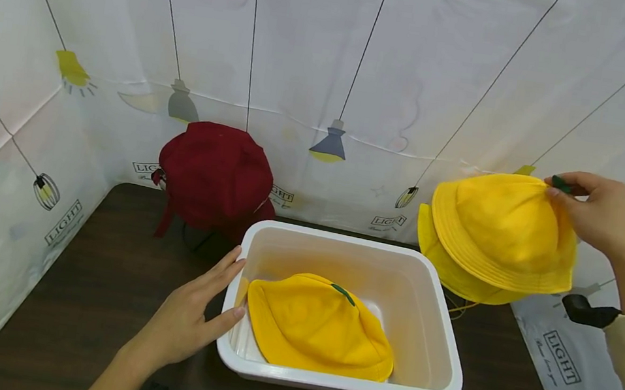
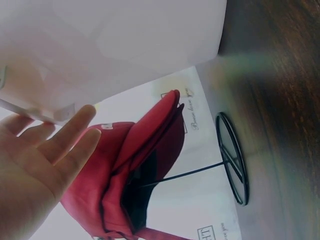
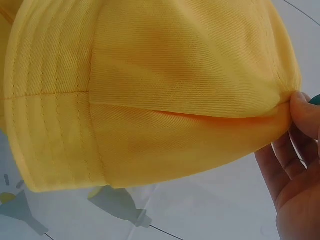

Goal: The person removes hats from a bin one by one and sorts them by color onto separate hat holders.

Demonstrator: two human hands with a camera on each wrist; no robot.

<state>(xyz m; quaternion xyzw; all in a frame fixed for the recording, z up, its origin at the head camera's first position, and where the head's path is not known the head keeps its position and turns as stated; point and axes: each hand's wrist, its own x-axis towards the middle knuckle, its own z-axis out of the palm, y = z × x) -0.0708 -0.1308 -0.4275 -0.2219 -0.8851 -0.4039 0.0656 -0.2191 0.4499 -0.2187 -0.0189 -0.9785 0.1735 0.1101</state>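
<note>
On the right side of the dark wooden desk [image 1: 99,285], the right hand [image 1: 600,213] is pinching the crown of a yellow bucket hat [image 1: 503,233], with fingers and thumb closing on the fabric beside a small green stem [image 1: 560,184] at its top. That hat is sitting raised above the desk, resting over a second yellow hat [image 1: 445,265] whose brim is showing just beneath it. From the right wrist view, the fingertips [image 3: 305,110] are gripping the gathered edge of the yellow cloth [image 3: 150,85], and the stitched brim is hanging below.

The left hand [image 1: 189,317] is lying flat against the left outer wall of a white plastic bin [image 1: 429,342], with fingers straight and relaxed, touching the rim and grasping nothing. From the left wrist view, the straight fingers [image 2: 70,135] are pressing against the pale wall of the bin.

Inside the bin, a third yellow hat [image 1: 319,327] with a green stem is lying on the bottom, toward the near left corner.

Behind the bin, at the back left of the desk, a dark red hat [image 1: 214,175] is sitting on a thin black wire stand [image 2: 232,160] with a round base, well apart from the yellow hats. A white backdrop [image 1: 320,44] printed with hanging lamps is enclosing the desk on three sides.
</note>
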